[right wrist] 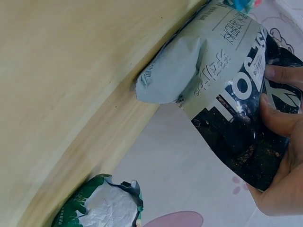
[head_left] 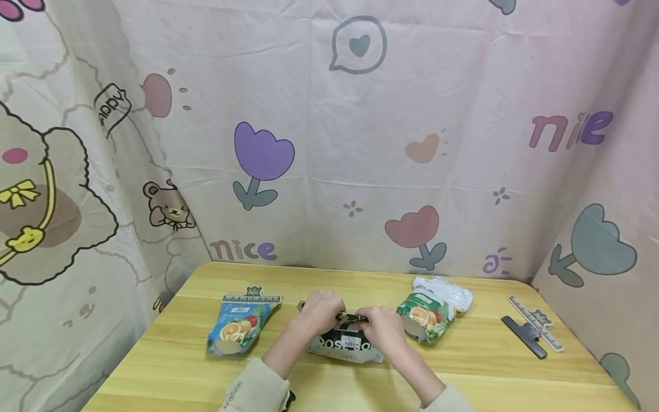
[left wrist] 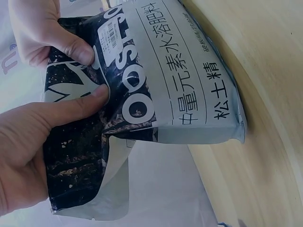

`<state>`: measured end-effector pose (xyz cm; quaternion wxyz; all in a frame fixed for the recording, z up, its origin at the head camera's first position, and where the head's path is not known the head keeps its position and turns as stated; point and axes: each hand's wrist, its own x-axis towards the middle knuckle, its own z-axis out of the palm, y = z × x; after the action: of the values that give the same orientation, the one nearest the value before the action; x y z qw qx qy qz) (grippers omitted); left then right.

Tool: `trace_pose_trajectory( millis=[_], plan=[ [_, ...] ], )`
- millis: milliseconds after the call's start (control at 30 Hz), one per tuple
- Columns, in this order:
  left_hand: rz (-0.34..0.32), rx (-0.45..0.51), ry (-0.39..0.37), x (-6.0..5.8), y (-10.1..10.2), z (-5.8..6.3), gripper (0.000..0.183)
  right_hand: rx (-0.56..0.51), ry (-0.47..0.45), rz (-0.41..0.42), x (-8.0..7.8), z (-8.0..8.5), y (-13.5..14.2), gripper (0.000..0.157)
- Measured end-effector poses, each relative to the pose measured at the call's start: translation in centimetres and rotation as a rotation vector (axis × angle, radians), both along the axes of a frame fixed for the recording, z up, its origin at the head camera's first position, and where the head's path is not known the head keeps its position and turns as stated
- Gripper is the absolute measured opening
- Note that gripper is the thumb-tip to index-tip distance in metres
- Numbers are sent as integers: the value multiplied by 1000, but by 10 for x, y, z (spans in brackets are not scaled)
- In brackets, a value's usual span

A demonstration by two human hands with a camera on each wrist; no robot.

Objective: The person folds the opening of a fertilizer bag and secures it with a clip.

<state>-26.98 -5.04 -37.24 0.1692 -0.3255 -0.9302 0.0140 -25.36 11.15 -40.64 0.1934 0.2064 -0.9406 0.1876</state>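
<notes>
A black and pale-grey fertilizer bag (head_left: pixel 344 347) stands on the table between both hands, its upper part folded over. My left hand (head_left: pixel 323 312) grips the top edge on the left, its thumb pressing the dark front in the left wrist view. At the right side of the same edge, my right hand (head_left: pixel 382 329) grips the bag too. Both thumbs lie close together on the front near a white barcode label (left wrist: pixel 110 37). The fingers behind the bag are mostly hidden.
On the left lies a blue pouch (head_left: pixel 239 329) with a piano-key bag clip (head_left: pixel 252 298) across its top. A green and white pouch (head_left: pixel 424 315) lies behind the right hand. Farther right is another clip (head_left: pixel 524 337), with a black bar and a piano-key strip. Printed cloth hangs around the table.
</notes>
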Motion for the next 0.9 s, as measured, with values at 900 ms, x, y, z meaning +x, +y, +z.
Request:
trace_pose_trajectory(
  millis=[900],
  plan=[
    [-243,247,-309,-9,-20,4,11,49,-22,161,-7,2,10,14]
  ],
)
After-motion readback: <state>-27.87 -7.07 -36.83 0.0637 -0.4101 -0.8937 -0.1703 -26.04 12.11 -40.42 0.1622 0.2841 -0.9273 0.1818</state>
